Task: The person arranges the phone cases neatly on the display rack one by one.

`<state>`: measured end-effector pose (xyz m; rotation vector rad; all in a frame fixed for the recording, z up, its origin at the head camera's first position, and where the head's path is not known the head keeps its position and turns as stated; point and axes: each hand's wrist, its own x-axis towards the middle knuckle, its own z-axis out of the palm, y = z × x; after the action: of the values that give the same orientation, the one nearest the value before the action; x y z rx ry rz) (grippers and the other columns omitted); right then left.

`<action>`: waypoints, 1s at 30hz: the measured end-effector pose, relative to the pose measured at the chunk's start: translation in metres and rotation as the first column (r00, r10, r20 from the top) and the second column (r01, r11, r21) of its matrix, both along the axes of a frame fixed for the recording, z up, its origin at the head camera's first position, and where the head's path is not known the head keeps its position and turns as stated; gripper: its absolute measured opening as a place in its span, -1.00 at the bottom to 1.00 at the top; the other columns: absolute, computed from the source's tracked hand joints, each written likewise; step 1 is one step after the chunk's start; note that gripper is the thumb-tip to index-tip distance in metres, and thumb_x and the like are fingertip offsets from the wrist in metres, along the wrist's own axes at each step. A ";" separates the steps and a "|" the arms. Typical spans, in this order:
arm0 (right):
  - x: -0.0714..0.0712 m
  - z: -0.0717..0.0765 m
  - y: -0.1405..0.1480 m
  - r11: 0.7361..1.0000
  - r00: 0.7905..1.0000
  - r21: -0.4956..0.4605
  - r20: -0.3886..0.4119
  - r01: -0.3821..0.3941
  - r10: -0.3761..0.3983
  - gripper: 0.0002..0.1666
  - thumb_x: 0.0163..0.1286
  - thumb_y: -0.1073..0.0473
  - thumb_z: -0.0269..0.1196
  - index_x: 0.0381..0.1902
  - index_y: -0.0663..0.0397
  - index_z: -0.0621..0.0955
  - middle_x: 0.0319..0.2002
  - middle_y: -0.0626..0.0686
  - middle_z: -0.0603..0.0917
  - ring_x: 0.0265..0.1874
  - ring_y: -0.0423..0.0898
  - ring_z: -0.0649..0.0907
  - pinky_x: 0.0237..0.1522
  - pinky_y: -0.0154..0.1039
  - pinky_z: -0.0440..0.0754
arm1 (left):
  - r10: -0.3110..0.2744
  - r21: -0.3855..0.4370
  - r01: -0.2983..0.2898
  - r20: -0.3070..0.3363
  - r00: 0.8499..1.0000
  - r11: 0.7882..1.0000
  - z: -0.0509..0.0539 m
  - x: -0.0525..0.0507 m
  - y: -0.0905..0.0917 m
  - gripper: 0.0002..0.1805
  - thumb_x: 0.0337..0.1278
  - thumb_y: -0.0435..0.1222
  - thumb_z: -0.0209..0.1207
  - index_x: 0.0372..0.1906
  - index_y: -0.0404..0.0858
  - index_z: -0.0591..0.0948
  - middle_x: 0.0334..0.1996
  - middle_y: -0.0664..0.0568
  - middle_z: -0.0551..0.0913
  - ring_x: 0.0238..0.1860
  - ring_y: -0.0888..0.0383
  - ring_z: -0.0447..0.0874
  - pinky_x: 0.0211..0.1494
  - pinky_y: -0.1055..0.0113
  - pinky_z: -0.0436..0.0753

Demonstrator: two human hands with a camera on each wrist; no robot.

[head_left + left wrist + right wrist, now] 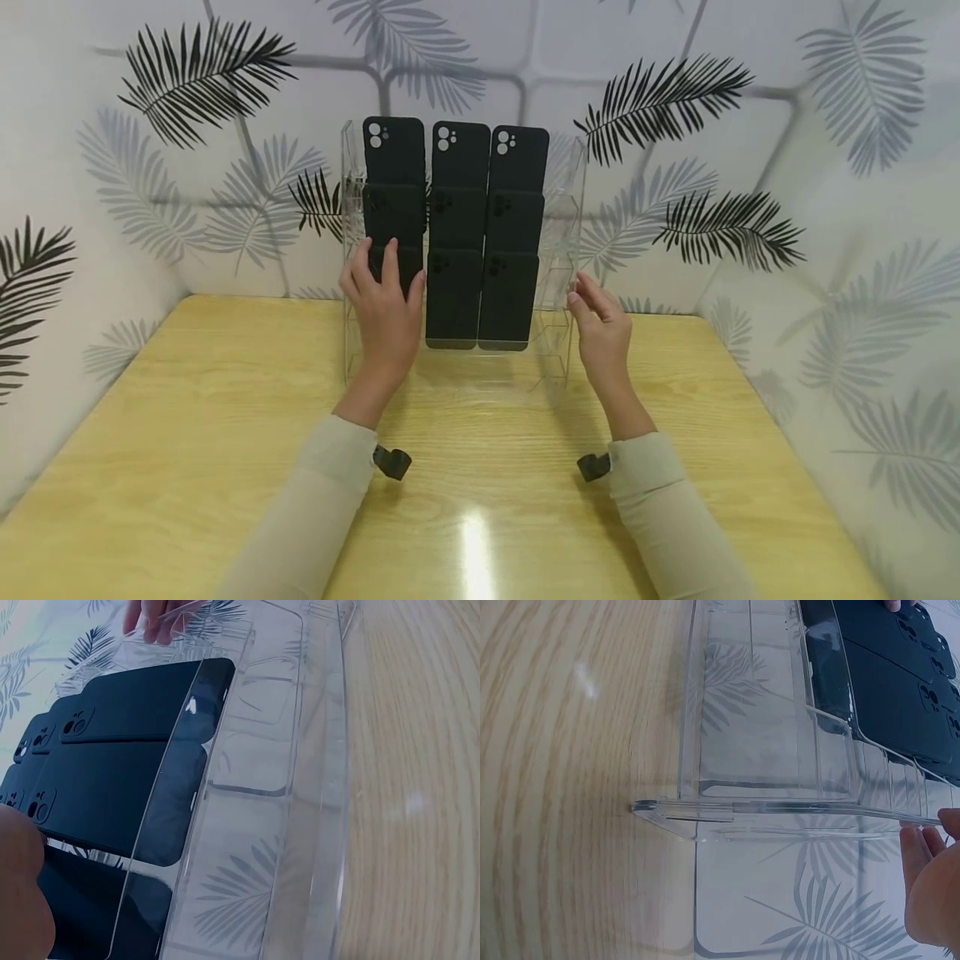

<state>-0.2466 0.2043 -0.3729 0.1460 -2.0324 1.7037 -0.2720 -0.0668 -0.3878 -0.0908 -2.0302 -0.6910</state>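
Note:
A clear tiered display rack (pixel 555 342) stands on the table, with black phone cases in three columns and three tiers. My left hand (pixel 386 321) lies over the lowest case of the left column (pixel 405 262), gripping it across its width, thumb at its right edge. In the left wrist view the thumb (pixel 22 885) partly covers that case (pixel 82 900). At the rack's right side panel (pixel 795 806), my right hand (pixel 603 333) pinches the edge between thumb and fingers. The top-tier cases (pixel 460 167) show camera cut-outs.
The rack stands near the back of the wood-grain table (pixel 225 433), close to a wall (pixel 480 50) with a leaf pattern. A small black device (pixel 392 462) is strapped at the left cuff, and another (pixel 594 467) at the right cuff.

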 end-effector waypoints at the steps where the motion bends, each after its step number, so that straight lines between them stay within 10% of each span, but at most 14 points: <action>1: -0.003 -0.003 0.002 1.000 1.000 -0.004 0.002 0.004 -0.004 -0.53 0.49 0.27 0.22 0.32 0.19 0.57 0.18 0.23 0.63 0.03 -0.26 0.62 0.03 -0.54 0.62 | 0.005 -0.010 -0.005 -0.005 1.000 1.000 0.001 -0.001 0.000 -0.39 0.44 -0.06 0.15 0.43 -0.27 0.41 0.44 -0.25 0.20 0.35 -0.22 0.14 0.43 -0.05 0.36; 21: -0.005 -0.012 0.011 0.999 0.999 0.022 -0.010 0.035 -0.035 -0.53 0.47 0.23 0.25 0.31 0.10 0.59 0.14 0.20 0.64 -0.02 -0.30 0.60 -0.03 -0.55 0.62 | 0.122 -0.124 -0.122 -0.011 0.992 0.985 0.012 0.013 -0.003 -0.39 0.40 -0.01 0.19 0.42 -0.19 0.45 0.40 -0.22 0.33 0.26 -0.22 0.29 0.31 -0.07 0.48; 30: -0.007 -0.010 0.021 0.976 0.977 0.140 -0.153 0.168 -0.147 -0.55 0.55 0.04 0.16 0.29 0.07 0.60 0.18 0.11 0.62 0.13 -0.12 0.58 0.14 -0.31 0.63 | -0.019 -0.087 0.031 0.133 0.991 0.996 0.026 0.034 -0.029 -0.38 0.47 0.02 0.07 0.47 -0.18 0.38 0.48 -0.22 0.24 0.34 -0.25 0.25 0.33 -0.15 0.42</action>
<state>-0.2532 0.2258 -0.3829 0.1476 -2.0101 1.4018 -0.2376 -0.0954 -0.3617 -0.1253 -2.1902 -0.6370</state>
